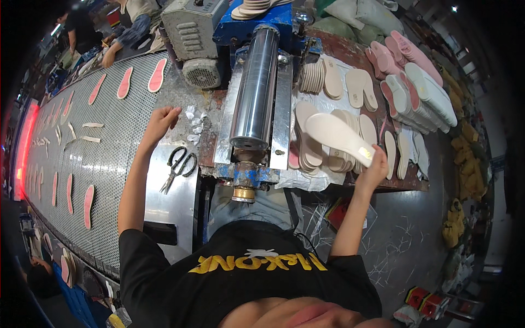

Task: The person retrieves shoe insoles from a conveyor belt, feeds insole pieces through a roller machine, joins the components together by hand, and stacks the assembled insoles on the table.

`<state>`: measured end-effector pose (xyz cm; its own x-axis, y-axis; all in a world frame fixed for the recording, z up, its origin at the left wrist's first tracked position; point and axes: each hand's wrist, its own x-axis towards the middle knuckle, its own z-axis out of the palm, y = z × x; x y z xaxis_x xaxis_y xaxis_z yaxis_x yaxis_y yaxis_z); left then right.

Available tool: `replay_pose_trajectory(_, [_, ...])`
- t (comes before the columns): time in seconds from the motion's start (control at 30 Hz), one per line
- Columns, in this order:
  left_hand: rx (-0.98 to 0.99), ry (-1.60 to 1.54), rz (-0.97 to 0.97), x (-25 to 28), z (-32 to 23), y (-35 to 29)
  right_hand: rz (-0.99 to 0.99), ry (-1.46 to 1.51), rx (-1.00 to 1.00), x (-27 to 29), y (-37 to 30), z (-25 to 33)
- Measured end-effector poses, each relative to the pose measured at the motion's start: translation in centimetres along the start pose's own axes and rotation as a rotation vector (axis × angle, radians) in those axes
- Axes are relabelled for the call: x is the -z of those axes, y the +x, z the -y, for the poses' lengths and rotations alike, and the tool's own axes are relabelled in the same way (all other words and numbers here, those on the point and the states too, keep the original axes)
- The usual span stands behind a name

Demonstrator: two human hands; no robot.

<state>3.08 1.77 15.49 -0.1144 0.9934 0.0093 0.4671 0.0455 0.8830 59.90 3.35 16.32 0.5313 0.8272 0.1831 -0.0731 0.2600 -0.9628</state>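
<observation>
My right hand (375, 167) grips one end of a pale beige shoe insole (331, 131), which slants up and left over stacks of similar insoles (308, 147) on the bench. A yellow mark shows on the held insole near my fingers. To the left, my left hand (163, 122) is raised beside the conveyor with its fingers curled closed; anything inside them is too small to make out. Crumpled white scraps (194, 121) lie to its right. Between my arms stands a machine with a shiny metal roller (256, 90).
Black-handled scissors (178, 167) lie on the metal plate by my left forearm. A mesh conveyor (115, 147) carries several pink insoles (88, 206). Stacks of white and pink insoles (418, 98) stand at the far right. Other people (82, 33) are at the far left.
</observation>
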Motion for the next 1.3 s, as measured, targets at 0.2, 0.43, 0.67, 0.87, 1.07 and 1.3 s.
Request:
replay_pose_trajectory(0.2, [-0.377, -0.065, 0.212, -2.6, -13.0, 1.2, 0.195, 0.083, -0.010, -6.8, 3.7, 5.1])
replay_pose_trajectory(0.43, [-0.639, 0.270, 0.415, -3.2, -17.2, 2.5, 0.336, -0.075, 0.277, -15.5, -2.1, 5.2])
replay_pose_trajectory(0.67, [-0.708, 0.545, 0.301, 0.2, -15.8, 3.0, 0.934, 0.022, -0.124, -16.2, -8.0, 9.0])
replay_pose_trajectory(0.87, [-0.641, 0.692, 0.280, 3.8, -10.8, 1.8, 0.858, -0.003, -0.063, -14.7, -7.7, 6.5])
replay_pose_trajectory(1.07, [0.186, -0.609, 0.557, 0.3, 0.8, -6.7, 0.622, -0.074, -0.231, -8.3, -6.0, 2.3])
replay_pose_trajectory(1.3, [0.169, -1.481, 0.025, -5.6, 6.4, -13.6, 0.576, -0.246, -0.239, -4.3, -4.8, -1.5])
